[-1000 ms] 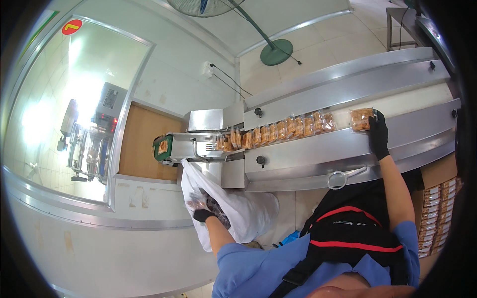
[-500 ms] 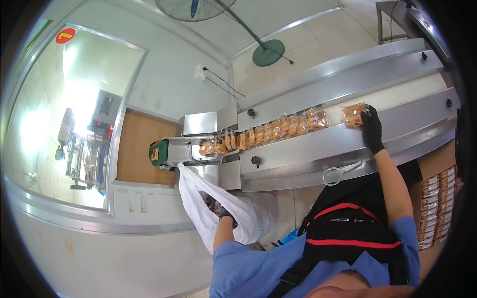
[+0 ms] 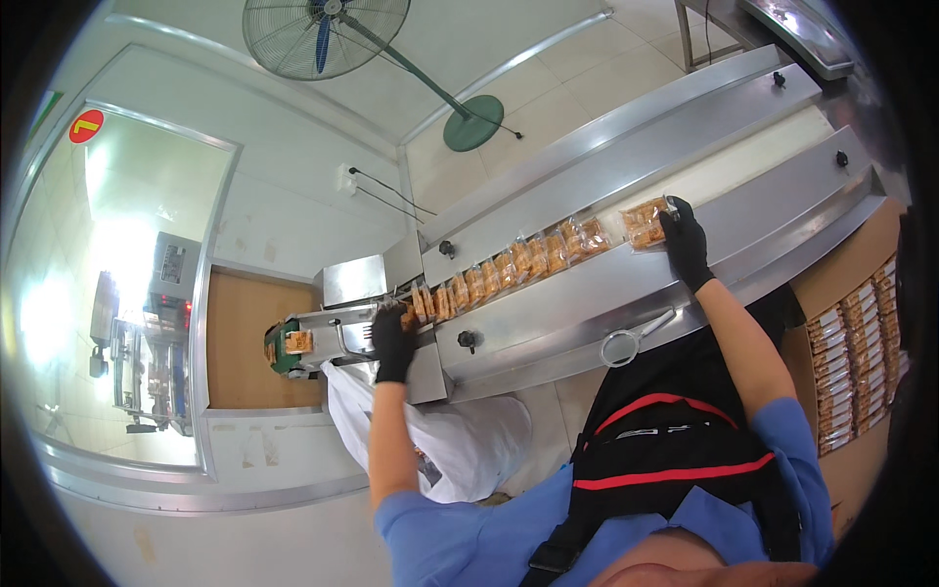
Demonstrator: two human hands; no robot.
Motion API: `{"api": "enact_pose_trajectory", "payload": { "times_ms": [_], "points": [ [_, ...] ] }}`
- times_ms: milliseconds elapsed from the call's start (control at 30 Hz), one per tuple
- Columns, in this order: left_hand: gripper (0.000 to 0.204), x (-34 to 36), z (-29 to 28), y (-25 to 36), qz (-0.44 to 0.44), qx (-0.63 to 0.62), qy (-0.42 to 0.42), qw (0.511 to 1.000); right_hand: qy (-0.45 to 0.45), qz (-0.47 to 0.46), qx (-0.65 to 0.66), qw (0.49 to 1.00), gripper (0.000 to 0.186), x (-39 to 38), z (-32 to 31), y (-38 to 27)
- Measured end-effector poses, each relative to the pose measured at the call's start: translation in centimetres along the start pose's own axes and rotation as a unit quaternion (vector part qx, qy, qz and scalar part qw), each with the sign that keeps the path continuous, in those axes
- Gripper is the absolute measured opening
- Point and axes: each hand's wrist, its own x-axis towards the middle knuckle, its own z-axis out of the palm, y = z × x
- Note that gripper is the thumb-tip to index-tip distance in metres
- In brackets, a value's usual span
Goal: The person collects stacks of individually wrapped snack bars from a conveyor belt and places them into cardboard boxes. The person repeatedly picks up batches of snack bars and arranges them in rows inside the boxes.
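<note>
My right hand [image 3: 688, 243], in a black glove, grips the right edge of a clear snack packet [image 3: 644, 223] with orange-brown contents. The packet is over the pale channel of the steel conveyor. To its left runs a leaning row of similar packets [image 3: 520, 258]. At the row's left end is my left hand [image 3: 394, 344], also black-gloved. Its fingers curl down among the end packets, and what they hold is mostly hidden. A single packet [image 3: 298, 341] lies on the short feed belt [image 3: 285, 349] with a green end. Below my left forearm hangs a white sack [image 3: 469, 440].
A round-headed handled tool [image 3: 620, 348], perhaps a strainer, lies on the conveyor's near ledge. Black knobs [image 3: 467, 339] stick up from the steel sides. At the right is a cardboard box [image 3: 797, 367] with rows of packets. A standing fan [image 3: 474, 122] stands beyond; machinery shows through the wall window [image 3: 147, 342].
My left hand has come out of the white sack and moved up to the row's left end. My right hand keeps its grip on the packet. The view has shifted.
</note>
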Motion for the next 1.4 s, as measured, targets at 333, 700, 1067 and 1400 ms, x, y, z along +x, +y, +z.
{"api": "enact_pose_trajectory", "payload": {
  "times_ms": [333, 700, 1067, 1400],
  "points": [
    [0.021, 14.1, 15.6, 33.6, 0.392, -0.118, -0.094, 0.908, 0.07, -0.099, -0.076, 0.99, 0.045, 2.0, -0.4, 2.0],
    [0.029, 13.8, 11.1, 27.0, 0.292, -0.187, -0.008, 0.938, -0.119, -0.057, -0.059, 0.989, 0.04, 2.6, 8.6, -0.8],
    [0.039, 6.1, 11.6, 5.1, -0.104, -0.02, -0.028, 0.994, -0.253, -0.058, 0.054, 0.964, 0.046, -0.4, 14.6, -4.2],
    [0.082, 7.6, 18.5, 6.0, -0.202, -0.04, -0.173, 0.963, -0.243, -0.031, -0.025, 0.969, 0.045, 0.7, 12.1, -3.9]
  ]
}}
